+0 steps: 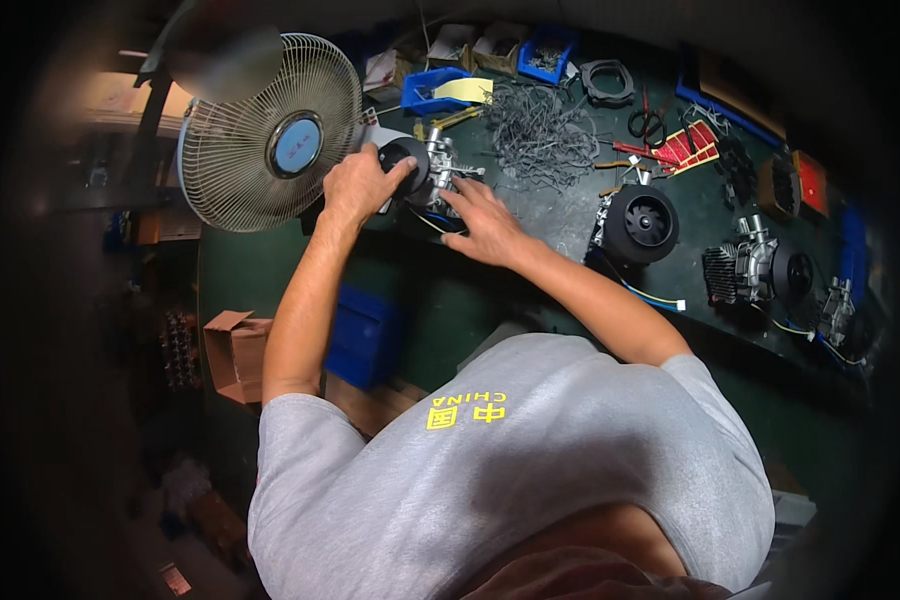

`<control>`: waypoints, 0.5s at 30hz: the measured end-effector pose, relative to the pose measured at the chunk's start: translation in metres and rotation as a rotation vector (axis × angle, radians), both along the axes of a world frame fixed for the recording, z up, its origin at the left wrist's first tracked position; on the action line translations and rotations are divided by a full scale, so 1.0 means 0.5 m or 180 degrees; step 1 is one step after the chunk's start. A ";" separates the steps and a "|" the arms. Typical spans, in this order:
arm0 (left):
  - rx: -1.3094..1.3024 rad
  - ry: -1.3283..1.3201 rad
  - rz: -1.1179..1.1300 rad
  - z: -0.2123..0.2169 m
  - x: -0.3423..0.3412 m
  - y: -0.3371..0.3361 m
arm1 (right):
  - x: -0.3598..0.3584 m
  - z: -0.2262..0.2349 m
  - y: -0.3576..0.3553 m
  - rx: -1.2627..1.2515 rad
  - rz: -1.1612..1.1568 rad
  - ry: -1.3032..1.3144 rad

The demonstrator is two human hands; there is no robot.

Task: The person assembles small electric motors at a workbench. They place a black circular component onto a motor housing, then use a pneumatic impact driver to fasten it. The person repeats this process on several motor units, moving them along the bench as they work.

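One black wheel right of the fan is gripped by the left hand; the right hand, spread, is placed at the metal assembly.

On my head feed I've got the left hand gripping a black wheel, and the right hand spread at the silver metal housing beside it. Big caged fan just to the left. Going right along my green worktop: grey tangled pile, scissors, plus another black-wheeled unit.
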State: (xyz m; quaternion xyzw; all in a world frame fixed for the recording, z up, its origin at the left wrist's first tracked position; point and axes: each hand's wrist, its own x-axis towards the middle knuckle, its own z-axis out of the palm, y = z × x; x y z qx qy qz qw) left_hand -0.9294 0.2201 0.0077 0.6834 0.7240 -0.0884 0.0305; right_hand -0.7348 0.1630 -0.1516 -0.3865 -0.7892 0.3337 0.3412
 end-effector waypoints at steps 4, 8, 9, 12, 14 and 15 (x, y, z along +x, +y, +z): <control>-0.0050 -0.0214 -0.0749 0.002 -0.048 0.007 | -0.077 -0.021 0.023 0.0093 0.0127 -0.0970; -0.0225 -0.0553 -0.1795 0.019 -0.095 0.013 | -0.095 -0.027 0.016 0.0142 0.0005 -0.0923; -0.0301 -0.0680 -0.1895 0.023 -0.095 0.016 | -0.099 -0.027 0.018 0.0147 -0.0018 -0.0902; -0.0058 -0.0681 -0.2257 0.014 -0.108 0.026 | -0.105 -0.030 0.021 0.0171 -0.0058 -0.0849; -0.0613 -0.0048 -0.1293 0.053 -0.084 0.049 | -0.106 -0.035 0.022 0.0187 -0.0064 -0.0832; -0.0222 0.0070 -0.1024 0.053 -0.088 0.064 | -0.106 -0.031 0.021 0.0174 -0.0037 -0.0868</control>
